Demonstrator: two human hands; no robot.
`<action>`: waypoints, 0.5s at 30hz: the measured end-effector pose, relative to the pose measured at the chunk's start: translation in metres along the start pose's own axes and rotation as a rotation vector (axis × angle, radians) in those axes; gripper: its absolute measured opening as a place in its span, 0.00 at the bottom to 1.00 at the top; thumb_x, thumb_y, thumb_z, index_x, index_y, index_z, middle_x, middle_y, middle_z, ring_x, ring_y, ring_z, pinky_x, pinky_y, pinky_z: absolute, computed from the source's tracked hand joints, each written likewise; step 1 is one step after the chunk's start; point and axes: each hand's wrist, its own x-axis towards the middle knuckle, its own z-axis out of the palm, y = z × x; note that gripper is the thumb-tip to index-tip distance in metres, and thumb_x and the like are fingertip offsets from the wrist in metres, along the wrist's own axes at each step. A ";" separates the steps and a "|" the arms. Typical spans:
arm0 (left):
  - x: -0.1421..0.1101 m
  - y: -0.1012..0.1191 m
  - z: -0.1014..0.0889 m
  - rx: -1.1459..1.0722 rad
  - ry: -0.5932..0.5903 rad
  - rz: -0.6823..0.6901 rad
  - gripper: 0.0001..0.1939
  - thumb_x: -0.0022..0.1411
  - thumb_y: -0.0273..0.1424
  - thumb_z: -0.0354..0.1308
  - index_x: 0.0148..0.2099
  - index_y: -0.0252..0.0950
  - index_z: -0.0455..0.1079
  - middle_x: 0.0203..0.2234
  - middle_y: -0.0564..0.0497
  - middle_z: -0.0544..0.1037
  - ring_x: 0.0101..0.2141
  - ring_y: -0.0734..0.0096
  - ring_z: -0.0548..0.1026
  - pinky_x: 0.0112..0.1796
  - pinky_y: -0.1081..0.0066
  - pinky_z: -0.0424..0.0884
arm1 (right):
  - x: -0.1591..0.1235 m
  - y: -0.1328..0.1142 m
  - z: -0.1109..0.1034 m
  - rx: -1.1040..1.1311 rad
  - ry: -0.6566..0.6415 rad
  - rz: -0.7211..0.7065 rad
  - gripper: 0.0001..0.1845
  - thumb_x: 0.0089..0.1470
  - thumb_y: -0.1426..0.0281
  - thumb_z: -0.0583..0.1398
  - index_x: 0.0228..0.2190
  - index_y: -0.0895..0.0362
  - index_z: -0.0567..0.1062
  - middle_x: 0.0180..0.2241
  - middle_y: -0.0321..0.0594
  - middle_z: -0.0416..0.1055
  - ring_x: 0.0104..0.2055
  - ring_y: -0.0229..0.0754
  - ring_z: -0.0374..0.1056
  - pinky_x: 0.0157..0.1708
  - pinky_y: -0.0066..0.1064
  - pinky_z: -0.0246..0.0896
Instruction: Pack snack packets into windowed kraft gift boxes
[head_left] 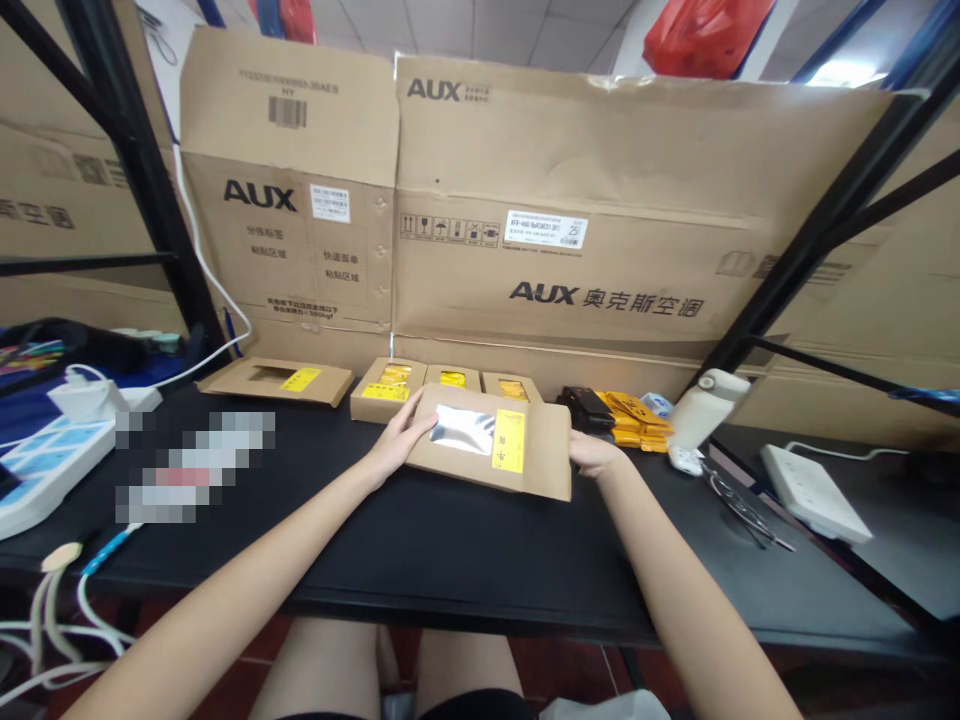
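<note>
A flat brown cardboard box (457, 468) is held up over the black table, tilted toward me. Its window shows something silvery, and a yellow label is stuck beside that window. My left hand (397, 437) grips the box's left end, thumb on the front face. At the other end, my right hand (596, 452) is closed on the box's edge; its fingers are partly hidden behind the cardboard. Behind it stand similar boxes with yellow contents, among them a left one (386, 403). A flatter windowed cardboard box (247, 380) lies farther left.
Orange-yellow packets (634, 420) and a black pouch (585, 408) lie right of the box. A white bottle (705, 410), glasses (742, 505) and power strips (814, 490) are on the right. Another power strip (37, 490) and cables sit left. Large cardboard panels (465, 290) stand behind.
</note>
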 end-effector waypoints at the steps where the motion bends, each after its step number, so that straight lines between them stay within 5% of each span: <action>1: 0.001 -0.002 0.000 0.007 -0.009 -0.002 0.36 0.58 0.42 0.56 0.66 0.44 0.51 0.61 0.51 0.63 0.60 0.60 0.61 0.57 0.66 0.60 | 0.000 0.001 0.001 0.004 0.007 0.009 0.24 0.29 0.68 0.71 0.35 0.57 0.78 0.40 0.46 0.77 0.45 0.53 0.72 0.49 0.47 0.66; 8: 0.002 -0.005 -0.001 0.020 -0.030 0.006 0.37 0.58 0.42 0.56 0.67 0.42 0.49 0.60 0.49 0.64 0.59 0.59 0.62 0.57 0.65 0.60 | 0.001 -0.001 0.014 0.082 0.089 0.033 0.23 0.30 0.71 0.71 0.35 0.57 0.77 0.39 0.45 0.77 0.42 0.51 0.73 0.46 0.46 0.68; 15: 0.002 -0.002 -0.001 0.022 -0.007 -0.010 0.36 0.58 0.42 0.56 0.66 0.44 0.50 0.60 0.51 0.63 0.60 0.61 0.61 0.57 0.66 0.60 | 0.002 -0.017 0.037 0.253 0.174 0.033 0.11 0.45 0.72 0.63 0.35 0.57 0.76 0.38 0.44 0.77 0.39 0.46 0.75 0.43 0.39 0.70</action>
